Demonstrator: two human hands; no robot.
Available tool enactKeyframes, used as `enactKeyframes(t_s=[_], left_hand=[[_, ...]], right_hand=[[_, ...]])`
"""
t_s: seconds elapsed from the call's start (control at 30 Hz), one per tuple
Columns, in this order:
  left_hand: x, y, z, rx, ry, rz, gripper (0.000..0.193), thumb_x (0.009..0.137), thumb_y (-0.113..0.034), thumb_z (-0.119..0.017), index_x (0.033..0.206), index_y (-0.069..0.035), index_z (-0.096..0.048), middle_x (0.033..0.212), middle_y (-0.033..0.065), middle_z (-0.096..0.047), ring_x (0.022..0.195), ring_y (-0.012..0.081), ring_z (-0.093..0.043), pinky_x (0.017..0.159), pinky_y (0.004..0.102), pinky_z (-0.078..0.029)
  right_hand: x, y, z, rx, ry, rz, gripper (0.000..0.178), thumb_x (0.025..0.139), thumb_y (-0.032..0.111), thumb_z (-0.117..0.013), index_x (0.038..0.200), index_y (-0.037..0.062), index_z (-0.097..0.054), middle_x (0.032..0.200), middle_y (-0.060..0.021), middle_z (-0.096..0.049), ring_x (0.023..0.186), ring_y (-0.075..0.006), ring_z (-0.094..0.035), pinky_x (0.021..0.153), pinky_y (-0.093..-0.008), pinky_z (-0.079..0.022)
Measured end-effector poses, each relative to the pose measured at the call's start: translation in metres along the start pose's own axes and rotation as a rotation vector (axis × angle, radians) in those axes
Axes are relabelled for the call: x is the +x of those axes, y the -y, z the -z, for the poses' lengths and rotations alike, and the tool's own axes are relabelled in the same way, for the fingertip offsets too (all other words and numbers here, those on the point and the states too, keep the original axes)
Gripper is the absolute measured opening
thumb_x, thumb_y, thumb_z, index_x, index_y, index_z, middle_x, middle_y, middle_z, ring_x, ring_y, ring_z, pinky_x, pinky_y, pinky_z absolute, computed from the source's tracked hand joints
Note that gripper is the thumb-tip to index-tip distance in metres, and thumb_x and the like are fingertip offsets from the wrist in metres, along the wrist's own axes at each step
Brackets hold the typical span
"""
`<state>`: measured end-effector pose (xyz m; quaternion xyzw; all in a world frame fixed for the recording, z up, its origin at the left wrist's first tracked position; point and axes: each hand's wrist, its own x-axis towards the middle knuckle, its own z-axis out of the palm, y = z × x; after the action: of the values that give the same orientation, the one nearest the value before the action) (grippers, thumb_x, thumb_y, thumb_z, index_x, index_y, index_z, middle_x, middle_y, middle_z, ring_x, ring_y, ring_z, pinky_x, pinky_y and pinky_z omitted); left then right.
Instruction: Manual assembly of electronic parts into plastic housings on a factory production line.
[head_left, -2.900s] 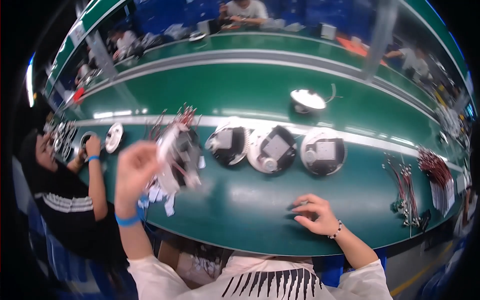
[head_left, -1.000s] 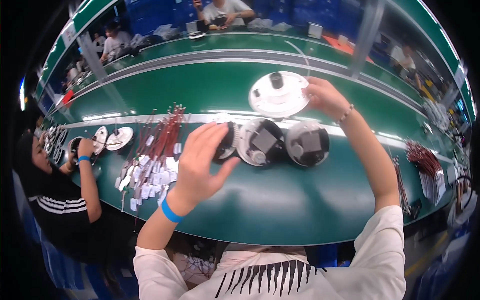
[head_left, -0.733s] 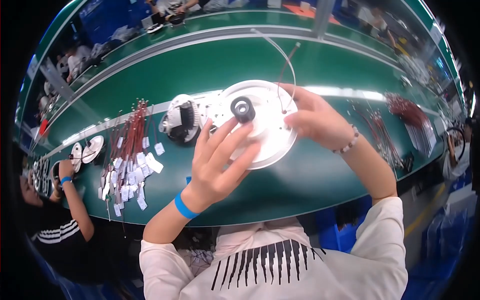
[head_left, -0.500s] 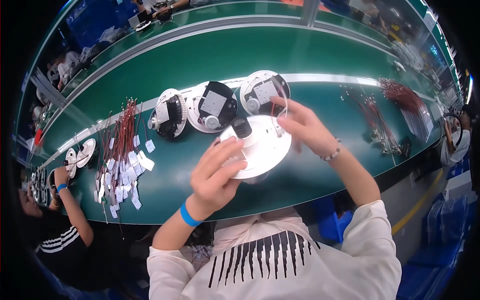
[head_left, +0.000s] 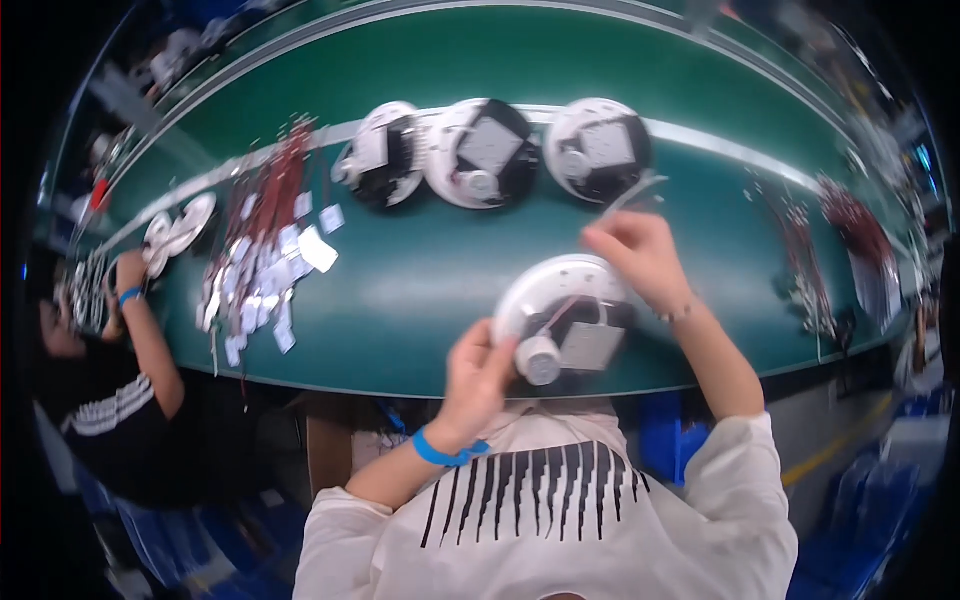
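Note:
My left hand, with a blue band at the wrist, grips the left edge of a round white housing. The housing is tilted above the green bench, its inner side showing: a black base, a grey metal plate and a white round knob-like part. Over its upper right my right hand is closed in a pinch on a thin white cable, whose end sticks up past the fingers. Motion blurs this hand and the cable. Three similar round units lie in a row beyond my hands.
Red wires with white tags lie in a bundle at left. More red wire bundles are at right. A co-worker's arm reaches to white round parts at far left. A blue bin stands below the bench edge.
The round housing has been turned over from its smooth white face to its inner side and brought nearer to me. My right hand has lifted off it with the cable.

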<state>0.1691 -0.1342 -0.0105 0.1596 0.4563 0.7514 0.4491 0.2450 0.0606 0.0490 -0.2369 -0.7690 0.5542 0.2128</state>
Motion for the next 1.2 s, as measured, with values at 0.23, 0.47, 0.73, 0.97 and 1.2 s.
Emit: enactKeyframes(t_s=[0.23,0.47,0.73,0.97,1.2], left_hand=[[0.01,-0.018,0.022,0.462,0.359,0.199,0.022,0.083,-0.01,-0.048,0.101,0.003,-0.046,0.085,0.0065,-0.057,0.077,0.0094,-0.055,0.065,0.0223,-0.046],[0.091,-0.17,0.139,1.644,-0.58,-0.735,0.018,0.069,-0.018,-0.061,0.077,-0.002,-0.06,0.07,0.0155,-0.058,0.065,0.0269,-0.057,0.06,0.0336,-0.044],[0.124,-0.175,0.199,1.696,-0.779,-0.384,0.017,0.066,-0.02,-0.062,0.067,-0.004,-0.059,0.069,0.0161,-0.058,0.069,0.0327,-0.056,0.064,0.0395,-0.044],[0.129,-0.18,0.195,1.808,-0.819,-0.169,0.019,0.067,-0.024,-0.062,0.07,-0.005,-0.059,0.078,0.0152,-0.06,0.075,0.0321,-0.057,0.067,0.0401,-0.044],[0.143,-0.203,0.187,1.993,-0.627,-0.119,0.026,0.067,-0.027,-0.06,0.079,-0.004,-0.061,0.081,0.0187,-0.058,0.077,0.0336,-0.057,0.067,0.0407,-0.046]], right_hand=[[-0.009,-0.021,-0.008,0.087,-0.051,-0.045,0.013,0.081,0.01,-0.048,0.075,-0.0013,-0.05,0.068,-0.0038,-0.053,0.063,-0.0084,-0.048,0.058,-0.0211,-0.04],[-0.002,-0.036,0.001,0.2,-0.012,-0.091,0.014,0.081,0.012,-0.049,0.072,0.0018,-0.05,0.064,0.0002,-0.049,0.057,-0.0058,-0.044,0.051,-0.0196,-0.036],[0.004,-0.046,-0.002,0.39,0.023,-0.35,0.017,0.079,0.012,-0.053,0.066,0.0023,-0.052,0.062,-0.0004,-0.053,0.052,-0.0039,-0.046,0.047,-0.018,-0.037],[0.004,-0.042,-0.006,0.36,-0.029,-0.33,0.017,0.079,0.013,-0.054,0.066,0.0019,-0.052,0.062,-0.0004,-0.053,0.053,-0.0041,-0.046,0.047,-0.018,-0.037],[0.006,-0.05,0.003,0.248,-0.023,-0.34,0.014,0.079,0.015,-0.053,0.071,0.0026,-0.055,0.063,-0.0002,-0.053,0.056,-0.0061,-0.048,0.049,-0.0201,-0.037]])
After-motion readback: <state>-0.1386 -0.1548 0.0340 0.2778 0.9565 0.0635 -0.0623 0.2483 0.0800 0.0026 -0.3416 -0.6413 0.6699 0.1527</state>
